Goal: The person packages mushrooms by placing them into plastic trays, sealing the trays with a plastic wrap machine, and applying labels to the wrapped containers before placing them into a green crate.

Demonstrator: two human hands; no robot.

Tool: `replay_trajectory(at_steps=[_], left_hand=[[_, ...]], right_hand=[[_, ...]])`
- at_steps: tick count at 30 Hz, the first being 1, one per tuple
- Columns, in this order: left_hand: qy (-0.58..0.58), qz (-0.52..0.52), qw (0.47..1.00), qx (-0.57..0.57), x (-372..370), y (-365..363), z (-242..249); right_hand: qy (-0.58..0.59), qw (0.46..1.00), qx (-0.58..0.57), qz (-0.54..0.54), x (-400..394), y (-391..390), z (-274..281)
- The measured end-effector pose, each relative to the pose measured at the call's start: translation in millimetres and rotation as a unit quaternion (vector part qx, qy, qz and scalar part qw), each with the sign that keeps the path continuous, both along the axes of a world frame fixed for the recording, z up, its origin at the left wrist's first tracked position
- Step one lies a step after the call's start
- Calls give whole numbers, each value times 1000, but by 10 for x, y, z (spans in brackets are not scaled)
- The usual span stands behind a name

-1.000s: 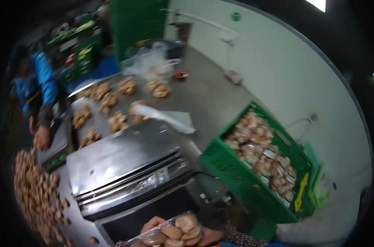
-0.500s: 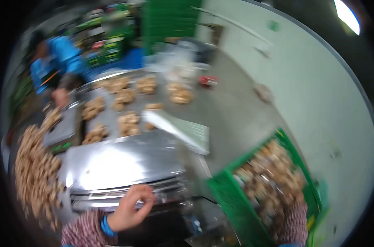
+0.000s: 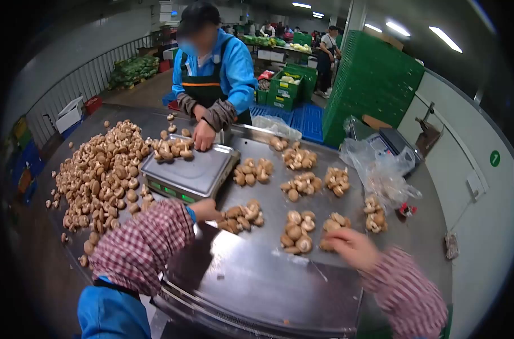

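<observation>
My left hand [image 3: 206, 210] is at the left edge of a small mushroom pile [image 3: 248, 216], just below the scale [image 3: 192, 169]; its fingers are mostly hidden. My right hand [image 3: 356, 248] reaches in from the right, fingers loosely curved and apart, at the lower edge of another mushroom pile [image 3: 335, 222]. Between my hands lies a third pile [image 3: 296, 231]. The steel plate [image 3: 262, 282] is in front of me. Across the table, a co-worker in blue [image 3: 240, 70] has both hands by mushrooms on the scale's top.
A large heap of loose mushrooms [image 3: 104, 169] covers the table's left side. More small piles sit beyond my hands. Clear plastic bags [image 3: 381, 172] lie at the back right, near a red object [image 3: 407, 209]. Stacked green crates [image 3: 364, 85] stand behind the table.
The view has swung right to left, off the green crate of bagged mushrooms where my right hand was. Both hands are now by the piles. The pale green-and-white sheet is out of sight.
</observation>
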State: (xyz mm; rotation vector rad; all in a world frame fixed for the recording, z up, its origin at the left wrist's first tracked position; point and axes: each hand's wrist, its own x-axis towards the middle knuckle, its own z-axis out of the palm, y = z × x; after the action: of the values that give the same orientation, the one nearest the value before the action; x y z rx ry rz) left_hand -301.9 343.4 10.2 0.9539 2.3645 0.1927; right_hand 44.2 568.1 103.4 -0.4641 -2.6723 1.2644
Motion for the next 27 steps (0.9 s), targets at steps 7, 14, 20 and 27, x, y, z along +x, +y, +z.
replay_trajectory(at_steps=[7,14,20,27], left_hand=[[-130,-89,980,-120,-438,-24,-731],[-335,77,929,134,-354,-121,-939],[-421,58,859,287,-343,71,-231],[-451,-2,868,207,599,-362,666]], right_hand=[[-335,909,234,78,-2545,96,-2100],[-270,927,-167,-198,-2331,-48,-2159],[-109,925,-278,-237,-1899,4,-1011],[-200,912,-289,-210,-520,-639,-248]])
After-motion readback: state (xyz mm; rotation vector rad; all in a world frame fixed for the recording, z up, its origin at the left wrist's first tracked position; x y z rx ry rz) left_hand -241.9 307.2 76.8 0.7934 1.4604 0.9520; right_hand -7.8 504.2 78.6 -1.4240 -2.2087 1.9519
